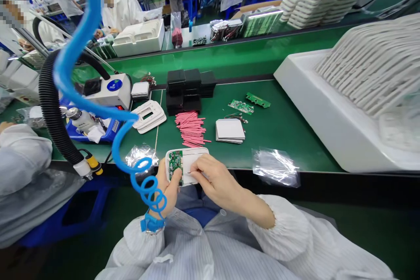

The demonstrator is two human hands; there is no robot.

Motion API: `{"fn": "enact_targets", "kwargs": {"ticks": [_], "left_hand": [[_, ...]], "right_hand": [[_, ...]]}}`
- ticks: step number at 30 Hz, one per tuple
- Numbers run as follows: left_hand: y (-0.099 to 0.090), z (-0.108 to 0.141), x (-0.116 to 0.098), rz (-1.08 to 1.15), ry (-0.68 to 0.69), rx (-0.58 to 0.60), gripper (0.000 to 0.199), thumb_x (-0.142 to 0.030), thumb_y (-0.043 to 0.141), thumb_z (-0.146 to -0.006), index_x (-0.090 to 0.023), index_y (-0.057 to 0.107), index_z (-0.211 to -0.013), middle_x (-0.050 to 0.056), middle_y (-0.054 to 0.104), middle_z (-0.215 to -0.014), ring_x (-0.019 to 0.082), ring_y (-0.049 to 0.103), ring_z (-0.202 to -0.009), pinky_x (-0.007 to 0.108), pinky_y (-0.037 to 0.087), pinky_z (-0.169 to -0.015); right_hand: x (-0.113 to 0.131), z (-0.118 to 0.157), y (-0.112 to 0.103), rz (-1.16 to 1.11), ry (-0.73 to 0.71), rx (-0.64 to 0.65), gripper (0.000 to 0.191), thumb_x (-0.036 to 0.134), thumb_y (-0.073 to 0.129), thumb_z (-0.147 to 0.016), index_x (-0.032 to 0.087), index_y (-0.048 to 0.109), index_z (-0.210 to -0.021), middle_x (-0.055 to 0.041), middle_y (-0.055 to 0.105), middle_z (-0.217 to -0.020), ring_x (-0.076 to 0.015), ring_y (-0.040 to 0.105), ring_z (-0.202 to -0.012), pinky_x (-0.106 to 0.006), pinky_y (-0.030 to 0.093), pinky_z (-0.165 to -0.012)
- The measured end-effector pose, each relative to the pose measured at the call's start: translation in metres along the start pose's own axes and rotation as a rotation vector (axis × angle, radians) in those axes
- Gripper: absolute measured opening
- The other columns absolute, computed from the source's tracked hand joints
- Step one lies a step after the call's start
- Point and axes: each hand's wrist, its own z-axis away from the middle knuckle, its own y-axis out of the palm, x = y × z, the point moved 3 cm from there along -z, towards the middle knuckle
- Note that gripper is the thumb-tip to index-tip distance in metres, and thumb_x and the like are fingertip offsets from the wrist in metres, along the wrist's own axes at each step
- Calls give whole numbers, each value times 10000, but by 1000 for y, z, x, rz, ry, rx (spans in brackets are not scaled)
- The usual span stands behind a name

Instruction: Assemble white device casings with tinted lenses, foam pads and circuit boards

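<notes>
My left hand [169, 188] grips the left end of a white plastic housing [206, 150], its thumb resting on the green circuit board [175, 162] inside. A flat white pad [188, 162] fills the housing's right part. Over that pad my right hand [211, 177] has thumb and forefinger pinched together; a thin dark bit, perhaps a wire end, shows at the fingertips. A blue wrist strap [152, 223] with a coiled blue cord [149, 188] is on my left wrist. Just beyond the housing lie pink strips [190, 127] and a stack of white pads [230, 131].
Black blocks [183, 89], white frames [150, 116] and two loose circuit boards [249, 103] lie farther back. A white tray of stacked housings [305, 109] stands at right. Clear plastic bags [275, 166] overhang the table edge. A black hose [54, 109] arches at left near another person's sleeve [24, 153].
</notes>
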Motion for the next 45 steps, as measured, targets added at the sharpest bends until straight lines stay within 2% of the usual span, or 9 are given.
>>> {"fn": "enact_targets", "kwargs": {"ticks": [6,10,14,17,29,34,39,42,45], "left_hand": [[5,4,-7,-62,69,3,316,-350,574,-818,-208,555,-1100,13,606,-848,119,565,-702,199,468,-593],[8,4,-6,3,-11,3,338,-384,566,-817,-192,556,-1095,-17,559,-712,73,479,-494,171,406,-411],[9,1,-4,193,-78,28,596,-389,563,-825,-242,338,-1356,-50,518,-665,37,370,-363,168,339,-311],[8,0,-5,242,-91,40,674,-370,559,-837,-289,227,-1419,-56,510,-660,31,367,-363,161,344,-319],[9,1,-8,159,-112,44,655,-367,557,-838,-270,263,-1415,-63,496,-610,38,356,-371,159,334,-324],[9,3,-12,57,-133,17,640,-370,571,-817,-258,324,-1397,2,618,-808,39,382,-386,178,349,-329],[11,6,-12,-2,-101,-22,572,-354,574,-812,-234,414,-1348,55,649,-984,175,621,-758,260,524,-620],[14,9,-11,-22,-17,-71,524,-334,548,-835,-242,424,-1336,58,584,-1201,214,569,-1055,311,471,-893],[17,11,-10,-34,3,-114,522,-338,507,-864,-242,380,-1361,61,481,-1344,210,493,-1179,307,393,-992]], "right_hand": [[2,1,8,178,-167,-71,196,95,417,-857,172,503,-699,-53,550,-688,-180,434,-696,-312,372,-627],[2,4,13,245,-282,-186,195,113,418,-878,159,530,-726,-68,547,-683,-189,420,-694,-318,360,-614],[2,7,9,205,-270,-234,178,102,430,-875,154,513,-726,-68,531,-696,-194,415,-716,-334,363,-643],[5,8,7,186,-258,-202,171,101,442,-870,153,509,-721,-68,528,-713,-196,411,-739,-342,364,-663],[7,9,13,368,-307,-77,207,100,409,-872,141,542,-718,-75,516,-719,-202,391,-749,-333,329,-650],[8,10,19,496,-388,-53,221,32,382,-818,131,550,-715,-99,498,-731,-221,354,-748,-341,310,-626],[7,11,24,486,-365,1,203,8,391,-771,115,557,-722,-115,492,-726,-226,335,-720,-345,308,-606],[5,13,25,449,-311,4,202,-2,390,-755,118,550,-721,-116,485,-719,-228,333,-721,-341,317,-601],[4,14,27,449,-292,-22,196,-11,400,-720,109,555,-719,-118,479,-708,-228,333,-715,-342,321,-592]]}}
